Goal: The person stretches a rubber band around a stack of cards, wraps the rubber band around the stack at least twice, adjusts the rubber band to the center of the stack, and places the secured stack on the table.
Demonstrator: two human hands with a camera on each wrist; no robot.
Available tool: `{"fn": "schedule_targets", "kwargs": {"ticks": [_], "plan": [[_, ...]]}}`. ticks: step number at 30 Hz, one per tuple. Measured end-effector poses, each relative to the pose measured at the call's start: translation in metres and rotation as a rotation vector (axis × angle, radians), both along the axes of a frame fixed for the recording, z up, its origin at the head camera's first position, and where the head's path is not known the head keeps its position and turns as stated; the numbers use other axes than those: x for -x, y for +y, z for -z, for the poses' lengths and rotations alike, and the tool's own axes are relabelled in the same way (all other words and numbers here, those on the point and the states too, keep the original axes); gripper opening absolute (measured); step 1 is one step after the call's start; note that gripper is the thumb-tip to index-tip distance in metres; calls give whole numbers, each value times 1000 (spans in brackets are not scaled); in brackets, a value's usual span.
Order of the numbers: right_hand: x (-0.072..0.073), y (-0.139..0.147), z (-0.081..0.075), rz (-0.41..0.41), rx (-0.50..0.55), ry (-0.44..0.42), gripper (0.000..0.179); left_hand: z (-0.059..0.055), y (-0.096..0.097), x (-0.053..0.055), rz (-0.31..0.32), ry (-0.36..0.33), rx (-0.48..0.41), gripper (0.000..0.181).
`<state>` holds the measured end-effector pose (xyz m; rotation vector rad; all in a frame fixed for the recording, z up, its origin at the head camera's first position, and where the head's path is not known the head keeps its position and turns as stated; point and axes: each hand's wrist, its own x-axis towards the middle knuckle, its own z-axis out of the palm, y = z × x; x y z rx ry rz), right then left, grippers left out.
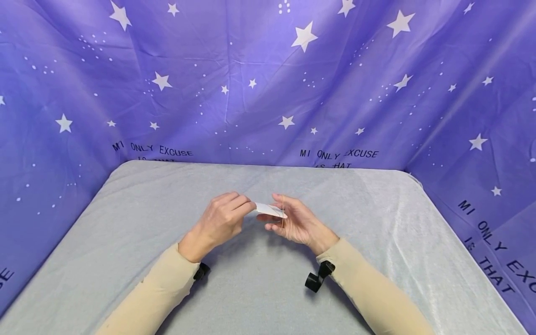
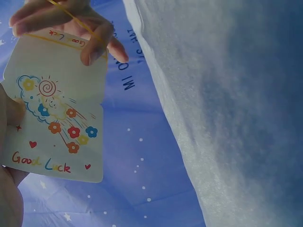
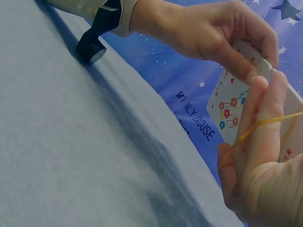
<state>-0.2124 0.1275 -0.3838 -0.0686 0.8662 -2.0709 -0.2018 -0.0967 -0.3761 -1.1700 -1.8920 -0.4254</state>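
Observation:
My left hand [image 1: 224, 216] pinches a white card [image 2: 57, 130] between thumb and fingers. Colourful flowers, a spiral sun, hearts and the words Good Luck decorate it. A notch in its side edges shows two panels; whether these are one folded card or two overlapping cards, I cannot tell. On the far side of the card is my right hand [image 1: 299, 221], its fingers spread apart. A yellow rubber band [image 3: 265, 121] stretches across the right fingers and also crosses the card's end, where a second Good Luck shows upside down in the left wrist view.
Both hands are above a table covered with grey cloth [image 1: 268, 288]. Purple curtains [image 1: 251, 107] with white stars and black lettering surround its back and sides. Each wrist wears a black camera mount [image 1: 320, 275] beside a beige sleeve [image 1: 372, 288].

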Motion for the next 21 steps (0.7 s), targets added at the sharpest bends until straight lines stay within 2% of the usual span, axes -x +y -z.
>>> {"fn": "schedule_targets", "kwargs": {"ticks": [6,9,14,21], "plan": [[-2,-1,0,34,-20,-20,46,0,3,-1,8,9,-8,27],[-3,-2,0,83,-38,-42,42,1,2,-2,5,6,-18,28],[-4,-3,2,192,-62,-63,33,1,1,-2,-3,-11,-47,30],[-4,-6,1,238,-56,-62,20,1,0,-2,-6,-54,-102,28]]}}
